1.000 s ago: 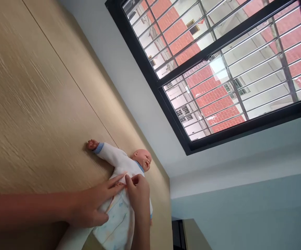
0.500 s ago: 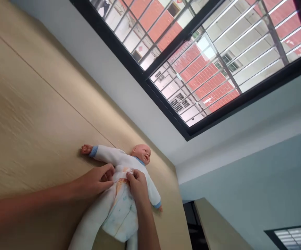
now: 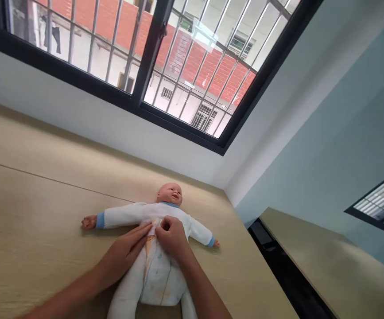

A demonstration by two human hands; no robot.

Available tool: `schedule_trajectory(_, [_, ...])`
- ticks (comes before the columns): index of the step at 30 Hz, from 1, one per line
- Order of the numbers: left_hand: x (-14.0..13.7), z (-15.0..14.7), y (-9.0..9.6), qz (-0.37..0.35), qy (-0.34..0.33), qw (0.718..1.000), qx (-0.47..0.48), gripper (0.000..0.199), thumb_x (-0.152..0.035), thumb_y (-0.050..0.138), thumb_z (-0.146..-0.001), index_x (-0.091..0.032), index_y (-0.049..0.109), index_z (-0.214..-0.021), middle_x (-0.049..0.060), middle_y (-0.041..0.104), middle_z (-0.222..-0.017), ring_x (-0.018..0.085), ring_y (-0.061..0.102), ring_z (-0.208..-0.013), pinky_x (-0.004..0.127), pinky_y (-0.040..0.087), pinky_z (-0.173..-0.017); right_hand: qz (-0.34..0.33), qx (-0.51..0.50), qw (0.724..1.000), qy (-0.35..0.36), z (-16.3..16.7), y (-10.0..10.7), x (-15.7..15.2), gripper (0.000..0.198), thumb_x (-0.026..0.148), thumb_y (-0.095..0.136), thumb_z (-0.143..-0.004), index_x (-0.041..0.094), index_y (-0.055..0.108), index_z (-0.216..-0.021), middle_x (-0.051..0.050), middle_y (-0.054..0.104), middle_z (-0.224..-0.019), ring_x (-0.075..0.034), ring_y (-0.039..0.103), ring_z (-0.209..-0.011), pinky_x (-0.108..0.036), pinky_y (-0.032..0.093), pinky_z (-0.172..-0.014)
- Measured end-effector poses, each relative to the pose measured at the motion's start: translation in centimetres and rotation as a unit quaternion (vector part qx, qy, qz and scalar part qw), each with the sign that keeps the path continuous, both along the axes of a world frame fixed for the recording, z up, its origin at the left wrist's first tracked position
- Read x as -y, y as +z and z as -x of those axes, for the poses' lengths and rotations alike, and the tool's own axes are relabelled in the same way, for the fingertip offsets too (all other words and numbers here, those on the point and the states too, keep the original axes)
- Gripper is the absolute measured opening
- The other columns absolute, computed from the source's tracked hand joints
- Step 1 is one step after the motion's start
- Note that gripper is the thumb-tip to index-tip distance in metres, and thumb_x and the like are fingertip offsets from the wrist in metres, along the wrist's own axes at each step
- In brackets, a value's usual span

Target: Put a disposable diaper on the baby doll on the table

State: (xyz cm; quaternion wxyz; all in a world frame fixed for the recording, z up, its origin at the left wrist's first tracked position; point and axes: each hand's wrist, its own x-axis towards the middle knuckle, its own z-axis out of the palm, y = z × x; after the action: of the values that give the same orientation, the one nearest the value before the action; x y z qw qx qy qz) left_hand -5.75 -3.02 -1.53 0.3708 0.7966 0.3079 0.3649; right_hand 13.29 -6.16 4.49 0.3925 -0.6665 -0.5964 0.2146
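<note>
Doll (image 3: 152, 248) in a white suit with blue cuffs lies on its back on the wooden bench (image 3: 39, 212), near the far edge under the window (image 3: 138, 57), head toward the wall and arms spread out to either side. A pale diaper (image 3: 158, 279) covers its lower body, and the white legs run off toward the near edge. Both hands meet at the doll's waist, where the top of the diaper meets the suit. The left hand (image 3: 125, 252) lies flat with fingers stretched along the doll's side, fingertips pressing the cloth at the waistband, not closed round anything. The right hand (image 3: 172, 235) is curled, its thumb and fingers pinching a small fold of the white fabric at the middle of the belly, just beside the left fingertips. A seam line crosses the bench behind the doll's outstretched arm. A second wooden surface (image 3: 324, 261) stands apart past the right edge, across a dark gap
</note>
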Motion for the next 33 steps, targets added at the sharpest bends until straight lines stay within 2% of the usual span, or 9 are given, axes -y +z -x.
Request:
schedule_trajectory(4, [0.2,0.0,-1.4,-0.058,-0.076,0.991,-0.095,0.061,-0.042,0.034,-0.111,-0.022,0.040,-0.167,0.006,0.028,-0.176,0.028,0.026,-0.163,0.048,0.025,-0.132,-0.037,0.025,0.999,0.003,0.3,0.0,0.5,0.012,0.013,0.056,-0.068,0.022,0.050,-0.071,0.006,0.052,-0.064,-0.013,0.046,-0.061,-0.026,0.029,-0.060])
schedule_trajectory(6, [0.6,0.4,-1.4,-0.102,-0.104,0.984,-0.104,0.060,-0.043,0.035,-0.111,-0.027,0.034,-0.169,0.004,0.023,-0.178,0.028,0.022,-0.164,0.049,0.024,-0.132,-0.053,-0.010,0.998,0.019,0.1,-0.3,0.5,0.013,0.013,0.054,-0.066,0.022,0.050,-0.074,0.007,0.050,-0.064,-0.012,0.044,-0.060,-0.025,0.030,-0.059])
schedule_trajectory(10, [1.5,1.1,-1.1,-0.164,-0.123,0.975,-0.086,0.059,-0.042,0.038,-0.111,-0.036,0.032,-0.169,-0.001,0.029,-0.176,0.029,0.028,-0.163,0.050,0.025,-0.132,-0.078,-0.136,0.987,0.018,-2.1,-0.1,0.6,0.016,0.021,0.053,-0.062,0.022,0.052,-0.078,0.010,0.042,-0.059,-0.011,0.037,-0.055,-0.024,0.029,-0.055])
schedule_trajectory(13, [2.0,1.2,-0.5,-0.152,-0.104,0.980,-0.079,0.059,-0.045,0.039,-0.110,-0.041,0.033,-0.168,-0.003,0.033,-0.175,0.029,0.031,-0.162,0.049,0.029,-0.132,-0.102,-0.225,0.967,-0.054,-5.0,0.7,1.8,0.016,0.031,0.057,-0.063,0.023,0.051,-0.076,0.011,0.042,-0.053,-0.010,0.034,-0.046,-0.024,0.027,-0.049])
schedule_trajectory(15, [2.2,1.2,-0.1,-0.135,-0.101,0.983,-0.075,0.059,-0.047,0.037,-0.110,-0.041,0.031,-0.169,-0.004,0.034,-0.175,0.029,0.031,-0.162,0.048,0.030,-0.131,-0.128,-0.245,0.955,-0.105,-6.9,0.9,3.1,0.019,0.036,0.060,-0.063,0.024,0.051,-0.074,0.011,0.044,-0.051,-0.010,0.034,-0.043,-0.024,0.026,-0.046])
schedule_trajectory(20, [2.0,0.6,0.1,-0.120,-0.108,0.985,-0.068,0.058,-0.047,0.032,-0.111,-0.042,0.030,-0.169,-0.005,0.031,-0.176,0.029,0.026,-0.164,0.054,0.025,-0.132,-0.133,-0.270,0.944,-0.134,-8.6,-1.1,5.6,0.025,0.045,0.064,-0.064,0.024,0.052,-0.072,0.011,0.041,-0.046,-0.010,0.031,-0.040,-0.024,0.023,-0.044])
schedule_trajectory(23, [1.3,0.2,-0.3,-0.136,-0.107,0.982,-0.078,0.057,-0.045,0.031,-0.112,-0.042,0.032,-0.168,-0.004,0.034,-0.175,0.029,0.030,-0.162,0.055,0.030,-0.131,-0.107,-0.255,0.954,-0.113,-7.7,-2.6,5.3,0.032,0.053,0.063,-0.071,0.024,0.050,-0.067,0.008,0.043,-0.047,-0.011,0.034,-0.045,-0.025,0.027,-0.047])
schedule_trajectory(26, [0.7,0.0,-0.3,-0.172,-0.095,0.974,-0.112,0.055,-0.045,0.033,-0.112,-0.040,0.036,-0.167,-0.003,0.040,-0.172,0.029,0.035,-0.160,0.053,0.035,-0.130,-0.105,-0.224,0.963,-0.109,-6.9,-3.1,4.6,0.042,0.054,0.069,-0.072,0.023,0.045,-0.058,0.007,0.041,-0.050,-0.010,0.034,-0.053,-0.025,0.028,-0.052])
schedule_trajectory(33, [1.5,-0.5,2.3,-0.190,-0.098,0.951,-0.223,0.053,-0.054,0.033,-0.111,-0.048,0.036,-0.164,-0.002,0.039,-0.171,0.031,0.037,-0.159,0.063,0.034,-0.127,-0.090,-0.177,0.974,-0.106,-6.4,-3.1,4.5,0.051,0.049,0.081,-0.064,0.026,0.038,-0.048,0.005,0.035,-0.047,-0.011,0.027,-0.051,-0.030,0.020,-0.049])
